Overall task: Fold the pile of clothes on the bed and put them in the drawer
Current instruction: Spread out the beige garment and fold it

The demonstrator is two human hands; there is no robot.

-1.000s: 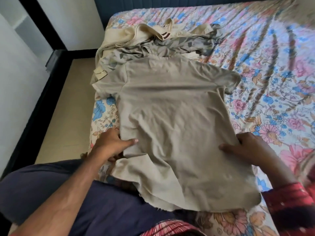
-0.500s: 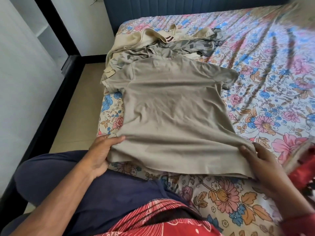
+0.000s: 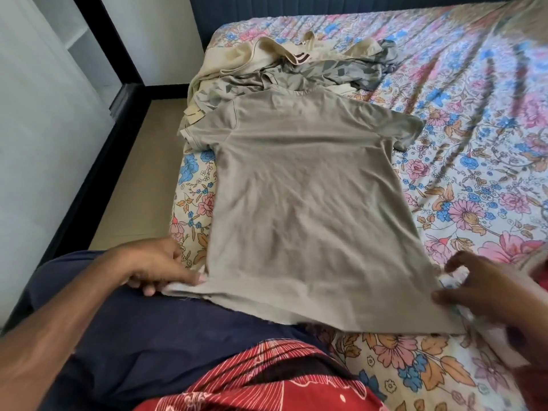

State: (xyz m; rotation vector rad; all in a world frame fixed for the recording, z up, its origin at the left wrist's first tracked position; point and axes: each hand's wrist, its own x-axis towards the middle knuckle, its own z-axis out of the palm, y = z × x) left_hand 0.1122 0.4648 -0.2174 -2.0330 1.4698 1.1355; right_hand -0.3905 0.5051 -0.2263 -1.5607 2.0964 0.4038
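A plain khaki t-shirt [image 3: 311, 203] lies spread flat on the floral bed sheet [image 3: 474, 129], collar away from me and hem towards me. My left hand [image 3: 154, 268] pinches the hem's left corner over my dark blue trouser leg [image 3: 148, 336]. My right hand [image 3: 489, 295] is blurred at the hem's right corner, with its thumb on the cloth and the corner running under the palm. Behind the shirt's collar sits the pile of unfolded clothes [image 3: 296, 72], cream and grey-patterned pieces. No drawer is in view.
The bed's left edge drops to a strip of beige floor [image 3: 133, 179], bounded by a black frame and a pale wall [image 3: 44, 143]. A dark blue headboard [image 3: 296, 7] closes the far end. The floral sheet stretches away to the right.
Both hands have drawn the shirt's hem towards me and apart, so the crumpled lower part now lies stretched flat. The right hand has slid out to the right corner.
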